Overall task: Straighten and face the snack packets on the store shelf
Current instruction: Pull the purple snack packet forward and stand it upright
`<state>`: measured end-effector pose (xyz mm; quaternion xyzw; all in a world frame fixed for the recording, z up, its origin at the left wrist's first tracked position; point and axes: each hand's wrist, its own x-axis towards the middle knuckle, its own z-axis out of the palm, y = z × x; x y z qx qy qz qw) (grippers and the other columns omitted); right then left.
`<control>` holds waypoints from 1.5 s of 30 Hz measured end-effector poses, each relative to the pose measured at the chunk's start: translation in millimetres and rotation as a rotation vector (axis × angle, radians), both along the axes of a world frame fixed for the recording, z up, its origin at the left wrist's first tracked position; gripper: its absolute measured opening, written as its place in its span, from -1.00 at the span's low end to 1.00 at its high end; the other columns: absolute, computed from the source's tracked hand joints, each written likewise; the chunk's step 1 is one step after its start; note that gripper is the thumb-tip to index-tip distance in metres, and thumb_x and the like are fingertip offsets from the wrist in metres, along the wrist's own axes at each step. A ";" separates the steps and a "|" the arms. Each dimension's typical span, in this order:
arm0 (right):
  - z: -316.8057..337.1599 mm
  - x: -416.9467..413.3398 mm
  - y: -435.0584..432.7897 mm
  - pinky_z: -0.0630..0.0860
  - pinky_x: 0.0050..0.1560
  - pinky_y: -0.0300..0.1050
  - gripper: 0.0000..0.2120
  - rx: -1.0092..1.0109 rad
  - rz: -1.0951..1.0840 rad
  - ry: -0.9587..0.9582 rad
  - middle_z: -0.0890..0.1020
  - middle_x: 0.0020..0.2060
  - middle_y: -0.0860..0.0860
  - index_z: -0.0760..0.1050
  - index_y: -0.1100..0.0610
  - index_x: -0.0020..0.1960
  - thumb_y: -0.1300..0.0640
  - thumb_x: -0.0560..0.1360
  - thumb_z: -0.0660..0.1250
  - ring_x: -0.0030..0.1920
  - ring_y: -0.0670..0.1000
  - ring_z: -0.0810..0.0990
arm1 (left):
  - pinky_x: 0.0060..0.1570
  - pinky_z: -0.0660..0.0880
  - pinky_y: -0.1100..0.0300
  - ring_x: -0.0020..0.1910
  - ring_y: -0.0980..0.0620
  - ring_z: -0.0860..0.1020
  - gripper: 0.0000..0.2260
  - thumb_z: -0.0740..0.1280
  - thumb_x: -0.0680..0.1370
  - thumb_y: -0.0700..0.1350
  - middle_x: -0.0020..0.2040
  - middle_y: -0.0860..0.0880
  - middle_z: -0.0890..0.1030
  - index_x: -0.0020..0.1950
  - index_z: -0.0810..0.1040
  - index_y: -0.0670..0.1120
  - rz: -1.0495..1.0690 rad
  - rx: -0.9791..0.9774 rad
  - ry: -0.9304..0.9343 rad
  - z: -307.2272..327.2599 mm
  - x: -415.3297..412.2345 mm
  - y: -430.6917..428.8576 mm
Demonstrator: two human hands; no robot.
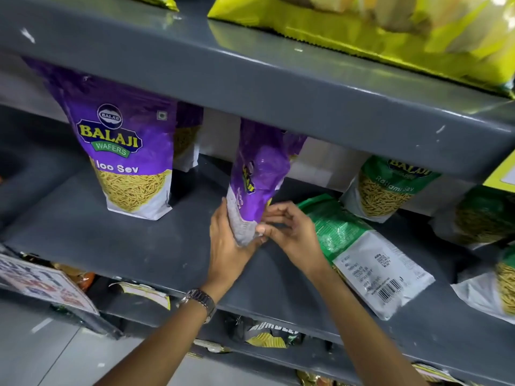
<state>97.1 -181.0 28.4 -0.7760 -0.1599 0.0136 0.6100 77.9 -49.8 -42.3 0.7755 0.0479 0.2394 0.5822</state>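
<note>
A purple Aloo Sev packet (260, 174) stands on the grey middle shelf (139, 240), turned sideways so its front faces right. My left hand (227, 240) cups its white bottom corner from the left. My right hand (289, 228) pinches the same bottom edge from the right. A second purple Aloo Sev packet (125, 151) stands upright at the left with its front facing me. A green packet (359, 252) lies flat, back side up, just right of my right hand.
Green Ratlami Sev packets (390, 188) stand at the back right, with more at the far right edge (496, 285). Yellow-green bags (362, 26) sit on the shelf above, whose lip (306, 87) overhangs the packets. Below are other snacks and a tilted sign (41, 282).
</note>
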 end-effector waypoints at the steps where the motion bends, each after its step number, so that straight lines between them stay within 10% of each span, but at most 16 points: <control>1: 3.0 0.0 1.9 0.59 -0.20 -0.28 -0.72 0.036 -0.005 0.002 0.64 -0.17 0.00 0.48 0.06 -0.11 0.35 0.33 0.47 -0.14 -0.13 0.64 | 0.33 0.34 0.08 0.38 0.03 0.30 -0.05 0.60 0.23 -0.10 0.32 -0.03 0.31 0.49 0.15 -0.12 0.002 -0.004 0.001 0.9 2.3 1.4; 5: 13.4 7.4 7.6 0.42 -0.11 -0.40 -0.65 0.058 -0.292 -0.175 0.53 -0.25 -0.13 0.39 -0.02 -0.20 0.16 0.25 0.56 -0.18 -0.17 0.54 | 0.24 0.35 0.25 0.32 0.14 0.36 -0.12 0.59 0.23 -0.06 0.30 0.08 0.35 0.45 0.21 -0.01 -0.044 -0.029 0.012 4.1 7.1 10.8; 11: 20.2 33.5 5.8 0.28 0.16 -0.42 0.00 0.038 -0.258 0.096 0.24 0.28 -0.10 0.07 0.08 0.47 0.14 0.21 0.60 0.32 -0.19 0.20 | 0.21 0.48 0.06 0.14 0.32 0.52 -0.07 0.54 0.14 0.20 0.20 0.04 0.49 0.30 0.10 -0.05 -0.291 -0.109 0.154 5.5 14.5 44.7; 17: 7.0 40.0 -3.8 0.55 -0.08 -0.35 -0.23 0.130 -0.030 0.212 0.54 0.19 0.03 0.26 0.11 0.34 0.39 0.24 0.52 0.12 -0.04 0.56 | 0.36 0.34 0.06 0.28 0.15 0.44 -0.42 0.40 0.23 0.38 0.28 0.11 0.49 0.21 0.36 0.34 -0.399 0.191 0.231 17.6 32.7 95.8; 22: -0.2 36.0 -11.8 0.49 -0.23 -0.36 -0.51 -0.037 -0.122 0.157 0.53 -0.19 -0.03 0.44 0.14 0.07 0.25 0.22 0.57 -0.28 -0.24 0.54 | 0.34 0.38 0.11 0.32 0.03 0.45 -0.27 0.46 0.29 -0.09 0.35 -0.04 0.47 0.43 0.29 -0.01 -0.421 -0.136 0.241 8.8 28.0 100.8; 26: -9.1 30.8 -5.6 0.52 0.14 0.07 -0.42 -0.175 -0.220 0.090 0.56 0.03 -0.02 0.51 -0.12 0.00 -0.17 0.02 0.58 0.11 0.03 0.53 | 0.18 0.43 0.35 0.21 0.24 0.52 -0.33 0.54 0.20 -0.01 0.16 0.24 0.61 0.27 0.40 0.19 -0.437 -0.173 0.269 9.0 26.5 89.6; 30: -12.6 22.8 -3.0 0.55 0.15 0.21 -0.39 0.010 -0.151 0.180 0.63 0.10 0.12 0.45 0.05 0.16 0.20 0.19 0.60 0.09 0.12 0.63 | 0.12 0.48 0.36 0.10 0.30 0.57 -0.34 0.56 0.13 0.07 0.10 0.18 0.62 0.17 0.40 0.23 -0.387 -0.157 0.259 11.7 29.3 86.7; 39: -19.0 15.7 -2.6 0.59 0.12 0.01 -0.42 0.078 -0.123 0.208 0.62 0.14 0.15 0.37 0.18 0.25 0.34 0.30 0.50 0.12 0.10 0.62 | 0.03 0.50 0.42 0.04 0.35 0.57 -0.37 0.54 0.11 0.14 0.11 0.17 0.58 0.11 0.39 0.26 -0.354 -0.119 0.210 18.2 21.6 85.5; 45: -20.4 11.0 1.7 0.60 0.08 -0.06 -0.47 0.091 -0.153 0.205 0.63 0.12 0.13 0.39 0.18 0.22 0.32 0.31 0.50 0.09 0.07 0.63 | 0.26 0.47 0.06 0.22 0.13 0.54 -0.23 0.58 0.15 0.13 0.24 0.05 0.58 0.31 0.37 0.13 -0.384 -0.144 0.241 13.4 21.0 89.5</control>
